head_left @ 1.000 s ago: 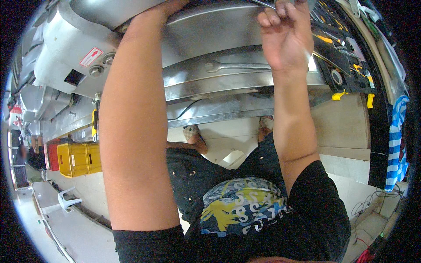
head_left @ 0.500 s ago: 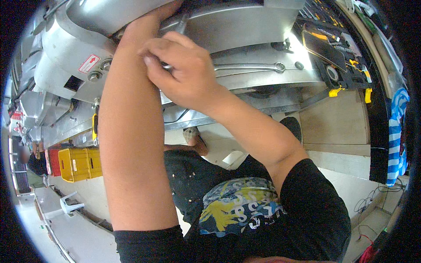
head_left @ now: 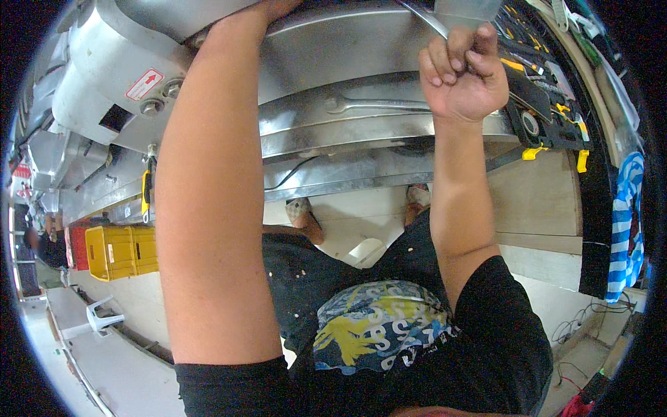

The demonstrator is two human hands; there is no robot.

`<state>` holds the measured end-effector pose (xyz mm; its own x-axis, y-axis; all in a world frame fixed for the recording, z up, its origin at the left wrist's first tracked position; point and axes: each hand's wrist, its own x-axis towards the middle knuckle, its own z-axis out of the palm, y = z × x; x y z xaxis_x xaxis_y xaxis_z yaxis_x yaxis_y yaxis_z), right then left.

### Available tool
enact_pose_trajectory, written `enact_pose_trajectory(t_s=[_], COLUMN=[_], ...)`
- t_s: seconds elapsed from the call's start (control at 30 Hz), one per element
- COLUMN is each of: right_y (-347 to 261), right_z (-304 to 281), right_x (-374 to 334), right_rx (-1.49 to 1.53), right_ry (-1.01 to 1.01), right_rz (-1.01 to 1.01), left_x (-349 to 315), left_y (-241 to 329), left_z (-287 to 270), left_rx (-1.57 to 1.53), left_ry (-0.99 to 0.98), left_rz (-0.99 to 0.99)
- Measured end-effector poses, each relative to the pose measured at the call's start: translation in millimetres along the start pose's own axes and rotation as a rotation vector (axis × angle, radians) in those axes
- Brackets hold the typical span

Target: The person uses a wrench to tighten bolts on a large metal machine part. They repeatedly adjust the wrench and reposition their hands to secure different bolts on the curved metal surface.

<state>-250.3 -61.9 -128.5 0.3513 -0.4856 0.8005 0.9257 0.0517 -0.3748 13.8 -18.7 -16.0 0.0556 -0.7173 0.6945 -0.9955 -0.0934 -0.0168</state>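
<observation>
My left arm reaches up across the metal machine [head_left: 333, 55]. Only part of my left hand [head_left: 281, 8] shows at the top edge, with its fingers out of view. At the upper right, my right hand [head_left: 464, 80] is raised palm up, its fingers curled round one end of a slim shiny wrench [head_left: 425, 18]. That wrench slants up and left out of view. Below it, a second wrench [head_left: 382, 105] lies on the machine's metal ledge, one end hidden behind my right hand.
An open tool case [head_left: 531, 115] with several tools and a tape roll lies at the right. A blue-striped cloth [head_left: 627, 222] hangs beyond it. At the left are a yellow-handled tool [head_left: 146, 194], a yellow crate [head_left: 121, 251], a white stool [head_left: 103, 316] and a distant person.
My right hand has swung from beside my left forearm to the upper right, turning palm up with the slim wrench. My left arm has barely moved.
</observation>
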Motion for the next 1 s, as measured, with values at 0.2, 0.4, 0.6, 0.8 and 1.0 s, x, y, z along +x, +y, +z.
enact_pose_trajectory(t_s=[0.2,0.4,0.6,0.8,1.0], right_y=[-1.3,2.3,-4.6,-7.1,-7.9], right_z=[-3.1,10.2,19.4,22.4,24.1], right_x=[10.2,18.7,26.5,25.0,21.5], right_rx=[0.112,0.098,0.084,0.067,0.043], right_ry=[-0.069,0.098,0.256,0.264,0.302], right_rz=[0.087,0.059,0.109,0.088,0.082], left_x=[-2.3,-0.8,-0.8,0.4,1.2], left_y=[0.2,1.2,-0.3,1.5,3.9], left_z=[-4.7,-1.5,-4.8,-2.3,-5.0], left_rx=[0.017,0.009,0.005,-0.014,0.033], left_ry=[-0.003,-0.005,-0.014,0.013,-0.003], left_rz=[-0.001,0.001,-0.012,0.039,0.028])
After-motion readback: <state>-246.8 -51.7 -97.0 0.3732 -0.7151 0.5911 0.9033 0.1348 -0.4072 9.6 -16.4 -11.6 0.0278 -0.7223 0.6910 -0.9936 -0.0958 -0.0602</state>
